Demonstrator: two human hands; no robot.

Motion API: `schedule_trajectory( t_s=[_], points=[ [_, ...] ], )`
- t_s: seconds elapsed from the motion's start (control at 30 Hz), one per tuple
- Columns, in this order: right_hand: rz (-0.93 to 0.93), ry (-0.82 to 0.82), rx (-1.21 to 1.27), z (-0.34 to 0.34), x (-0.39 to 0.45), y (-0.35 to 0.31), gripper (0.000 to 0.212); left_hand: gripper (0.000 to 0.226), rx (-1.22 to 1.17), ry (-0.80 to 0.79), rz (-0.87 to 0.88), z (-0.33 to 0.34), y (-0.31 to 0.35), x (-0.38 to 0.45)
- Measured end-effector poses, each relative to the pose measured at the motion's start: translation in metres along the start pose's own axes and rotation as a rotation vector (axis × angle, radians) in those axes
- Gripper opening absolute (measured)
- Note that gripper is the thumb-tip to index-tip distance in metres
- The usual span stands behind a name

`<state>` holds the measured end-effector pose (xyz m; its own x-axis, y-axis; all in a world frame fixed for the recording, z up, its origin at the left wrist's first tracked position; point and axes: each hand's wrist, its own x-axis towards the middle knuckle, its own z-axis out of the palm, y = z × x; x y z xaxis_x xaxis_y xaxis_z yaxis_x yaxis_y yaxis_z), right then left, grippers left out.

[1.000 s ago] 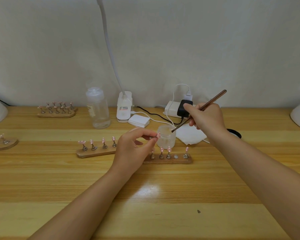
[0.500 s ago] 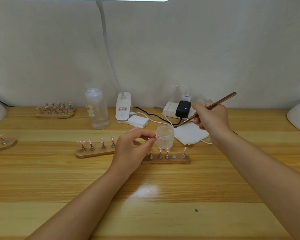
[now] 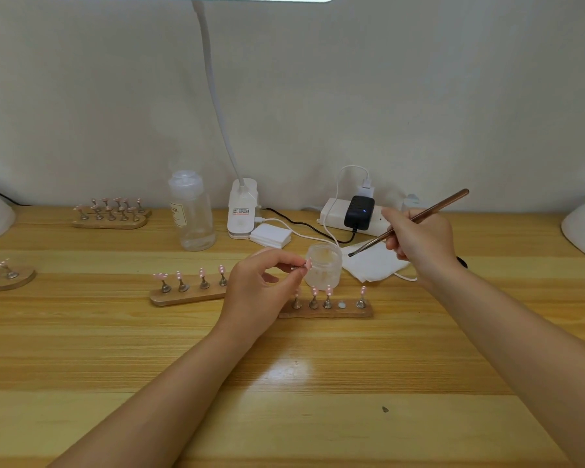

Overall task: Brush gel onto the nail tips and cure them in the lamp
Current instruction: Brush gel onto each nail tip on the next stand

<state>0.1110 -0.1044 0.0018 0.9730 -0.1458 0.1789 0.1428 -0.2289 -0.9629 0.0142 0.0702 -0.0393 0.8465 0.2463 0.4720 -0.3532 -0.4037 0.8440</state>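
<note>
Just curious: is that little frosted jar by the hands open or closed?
Open. The jar stands upright with no lid on its mouth; you can see down inside. How much gel is inside, I cannot tell.

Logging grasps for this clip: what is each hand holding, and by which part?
The left hand pinches a nail-tip stand by its metal base, the pink nail tip free. The right hand holds the brush by mid-handle, its bristles free.

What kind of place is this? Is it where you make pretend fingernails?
Probably a nail-art work desk, at home or in a small studio. Wooden holders carry rows of pink nail tips on stands, the right hand holds a thin brush near a frosted jar, and the left hand pinches one nail tip.
</note>
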Motion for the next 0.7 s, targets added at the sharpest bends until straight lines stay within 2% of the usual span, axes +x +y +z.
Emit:
schedule_trajectory(
  t_s=[0.13, 0.27, 0.5, 0.7],
  points=[
    [-0.031, 0.017, 0.145, -0.003, -0.011, -0.003, 0.037, 0.025, 0.003, -0.001, 0.007, 0.0, 0.0, -0.001],
    [-0.201, -0.1, 0.281, 0.006, -0.041, -0.004, 0.037, 0.023, 0.006, -0.001, 0.017, 0.0, 0.0, 0.0],
    [-0.618, -0.166, 0.101, 0.02, -0.073, 0.02, 0.029, 0.025, 0.023, 0.009, 0.018, -0.001, -0.001, 0.0],
    [-0.71, -0.143, 0.095, 0.024, -0.078, 0.026, 0.038, 0.027, 0.016, 0.013, 0.017, 0.001, -0.002, 0.001]
  ],
)
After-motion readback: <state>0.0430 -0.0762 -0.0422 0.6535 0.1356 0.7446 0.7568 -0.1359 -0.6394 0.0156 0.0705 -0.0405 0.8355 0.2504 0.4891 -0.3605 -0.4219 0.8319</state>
